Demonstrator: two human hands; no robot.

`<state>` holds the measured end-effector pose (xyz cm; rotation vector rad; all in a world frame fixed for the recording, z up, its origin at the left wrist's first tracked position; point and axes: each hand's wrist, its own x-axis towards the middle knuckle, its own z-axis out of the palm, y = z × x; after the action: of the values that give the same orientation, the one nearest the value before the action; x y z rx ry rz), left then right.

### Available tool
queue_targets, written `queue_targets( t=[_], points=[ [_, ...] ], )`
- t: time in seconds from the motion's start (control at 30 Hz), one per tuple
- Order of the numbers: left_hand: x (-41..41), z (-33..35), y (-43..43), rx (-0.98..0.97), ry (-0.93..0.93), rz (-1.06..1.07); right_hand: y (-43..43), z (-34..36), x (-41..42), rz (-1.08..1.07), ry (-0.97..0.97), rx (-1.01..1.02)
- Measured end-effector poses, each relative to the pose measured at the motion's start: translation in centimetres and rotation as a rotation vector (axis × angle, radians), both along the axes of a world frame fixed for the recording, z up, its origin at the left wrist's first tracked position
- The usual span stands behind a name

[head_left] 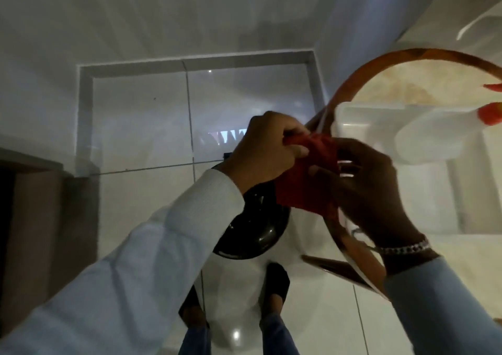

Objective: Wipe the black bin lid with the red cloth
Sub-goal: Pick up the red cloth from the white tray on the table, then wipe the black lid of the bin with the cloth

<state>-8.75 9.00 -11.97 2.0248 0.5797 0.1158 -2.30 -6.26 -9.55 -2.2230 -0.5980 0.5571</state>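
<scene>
In the head view, both arms reached forward and down, meeting above the floor. The left hand [260,148] was curled, its fingers and thumb pinching the upper edge of the red cloth [307,180]. The right hand [372,189] came in from the right with its fingers bent, gripping the same cloth along its right side, so the cloth hung bunched and folded between the two hands. A silver chain bracelet [407,248] circled the right wrist. Each arm wore a pale, finely ribbed sleeve [173,246].

There was one cloth, soft and creased, and one black bin lid [255,229]. The lid was round, domed and glossy, catching small highlights. It sat on the floor directly below the hands, partly hidden by the left wrist and the cloth; the cloth was held above it and whether they touched could not be told.

To the right stood one round table [423,91] with a curved orange-brown rim and a pale marbled top. Its edge passed just behind the hands. Two small red shapes lay at its far right edge, too blurred to name.

The floor [135,126] was of large, shiny white tiles with thin grout lines. Two feet in dark shoes [277,281] stood below the lid, with blue trouser legs beneath them.
</scene>
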Motion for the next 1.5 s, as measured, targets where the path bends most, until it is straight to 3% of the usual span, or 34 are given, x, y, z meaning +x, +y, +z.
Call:
queue_targets(
  t=[0.13, 0.2, 0.4, 0.47, 0.6, 0.7, 0.8, 0.93, 1.03, 1.17, 1.37, 1.5],
  points=[
    [-3.6, -8.1, 2.1, 0.005, 0.142, 0.173, 4.3, -9.0, -3.9, 0.025, 0.169, -0.109],
    [-4.1, -12.2, 2.6, 0.001, 0.168, 0.229, 5.6, -13.2, -4.4, 0.018, 0.145, -0.156],
    [-9.2, -21.6, 4.4, -0.051, 0.004, 0.219, 6.4, -22.8, -5.4, 0.112, 0.029, -0.299],
    [-12.4, -23.4, 4.8, -0.054, 0.013, 0.2, 5.5, -24.4, -5.8, 0.135, -0.073, -0.334],
    [-18.6, -26.6, 4.2, -0.031, 0.141, 0.026, 5.3, -26.3, -7.0, 0.263, -0.396, -0.113],
    [-19.5, -29.2, 3.1, 0.13, 0.131, -0.16, 5.9, -28.9, -8.3, 0.489, -0.45, -0.232],
    [-19.4, -31.1, 3.1, 0.26, 0.175, -0.218, 6.0, -31.0, -8.7, 0.485, -0.484, -0.245],
    [-19.7, -31.7, 3.1, 0.2, 0.135, -0.156, 6.6, -30.9, -8.7, 0.39, -0.465, 0.019],
    [-19.3, -31.5, 3.2, 0.146, 0.108, -0.136, 7.3, -30.5, -11.0, 0.465, -0.454, 0.168],
    [-19.6, -31.8, 3.1, 0.153, 0.041, -0.117, 6.0, -31.7, -15.7, 0.625, -0.522, -0.002],
    [-19.9, -31.8, 3.2, 0.213, 0.137, -0.168, 3.1, -31.9, -13.3, 0.493, -0.599, -0.047],
    [-19.7, -32.0, 3.2, 0.208, 0.133, -0.165, 7.1, -31.7, -11.1, 0.259, -0.508, 0.175]
  ],
)
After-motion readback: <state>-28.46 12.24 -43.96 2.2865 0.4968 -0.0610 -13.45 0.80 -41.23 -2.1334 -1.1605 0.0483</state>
